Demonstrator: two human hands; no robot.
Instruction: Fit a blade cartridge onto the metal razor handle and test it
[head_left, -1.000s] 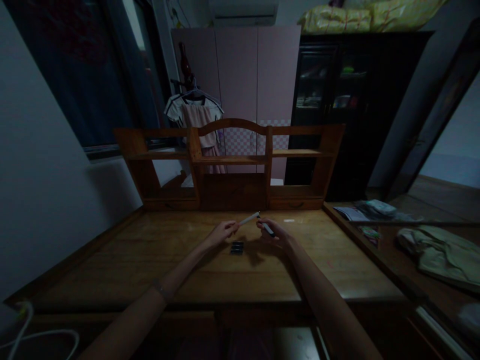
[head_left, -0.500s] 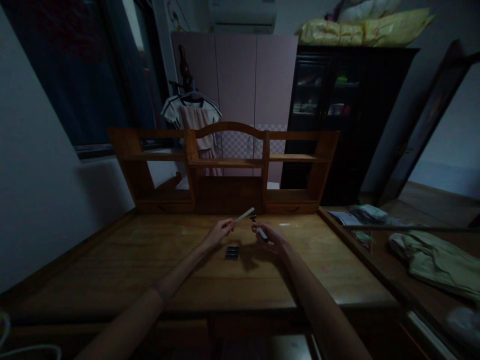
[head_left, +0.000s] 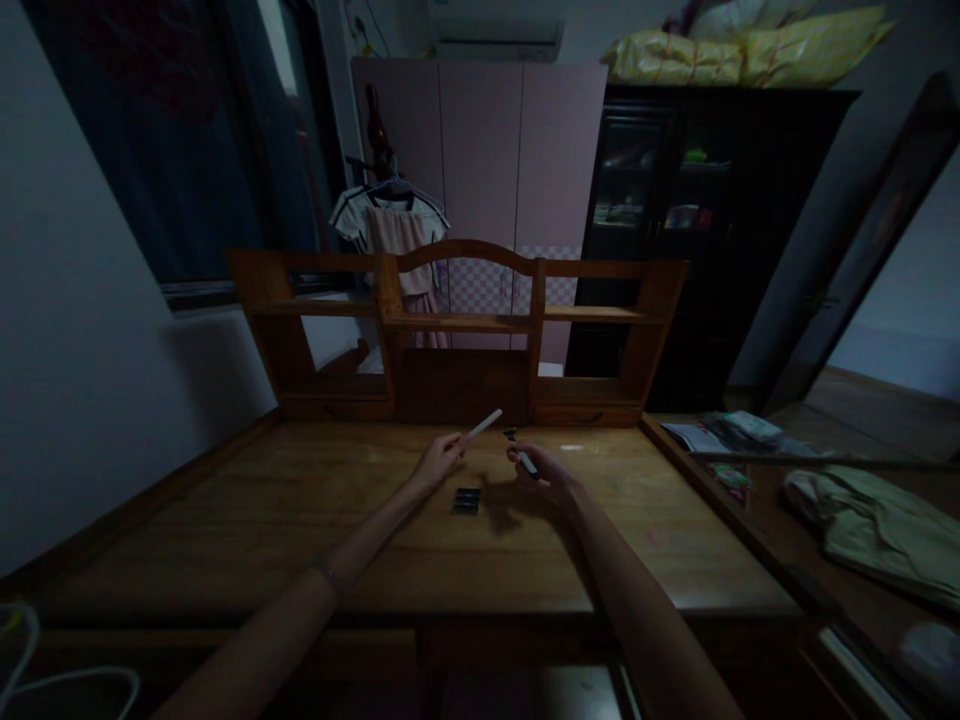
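My left hand is closed on the lower end of a slim white stick, which tilts up to the right. In my right hand is a razor with a dark and pale handle, its small dark head pointing up and away from me. The stick's tip and the razor's head are close but apart. Below and between my hands, a small dark pack with several bars, looking like blade cartridges, lies on the wooden desk. My fingers hide part of both handles.
A wooden shelf unit stands along the desk's back edge. To the right, beyond a raised edge, lie green cloth and papers with plastic. A white cable loops at the lower left.
The white stick and the razor's head are slightly farther apart. My hands keep their hold on both. The whole view has shifted slightly.
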